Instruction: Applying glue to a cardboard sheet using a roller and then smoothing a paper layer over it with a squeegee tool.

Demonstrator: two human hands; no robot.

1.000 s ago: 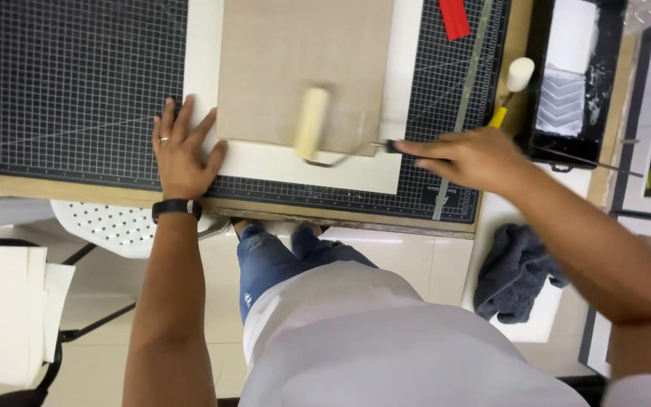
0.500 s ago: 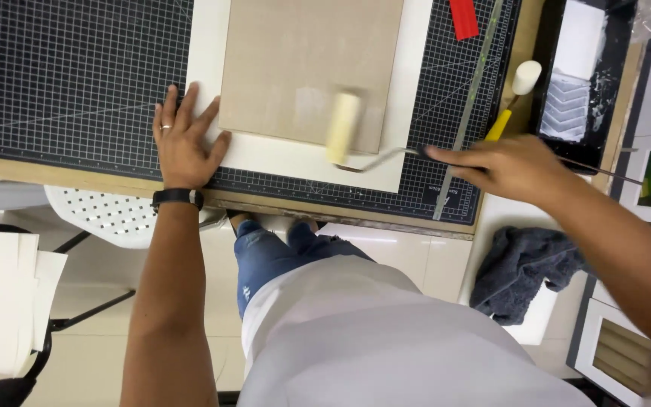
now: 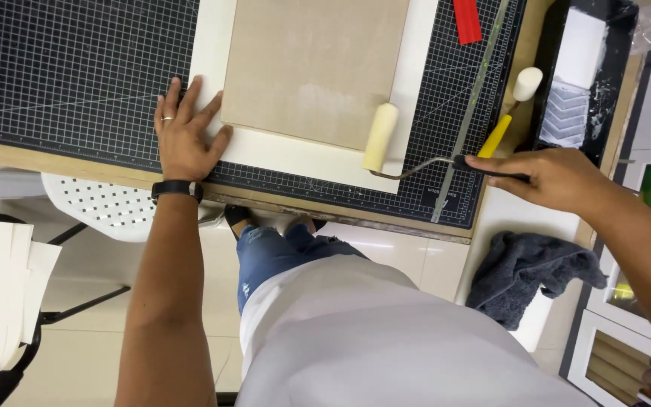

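Note:
A tan board (image 3: 314, 68) lies on a white sheet (image 3: 295, 154) on a dark gridded cutting mat (image 3: 69, 68). My left hand (image 3: 186, 132) presses flat on the sheet's near left corner, fingers spread, a ring on one finger and a black wristband at the wrist. My right hand (image 3: 551, 177) grips the black handle of a small paint roller. Its cream foam roller head (image 3: 380, 137) rests at the near right corner of the tan board, over the white sheet.
A metal ruler (image 3: 472, 105) lies along the mat's right side beside a red strip (image 3: 466, 19). A second roller with a yellow handle (image 3: 512, 109) leans by a black paint tray (image 3: 582, 68). A grey cloth (image 3: 529, 275) lies below; framed pictures stand right, a white chair (image 3: 107, 207) left.
The roller has travelled right along the near edge of the tan board, and my right hand has drawn rightward off the mat. My left hand stays pressed on the sheet.

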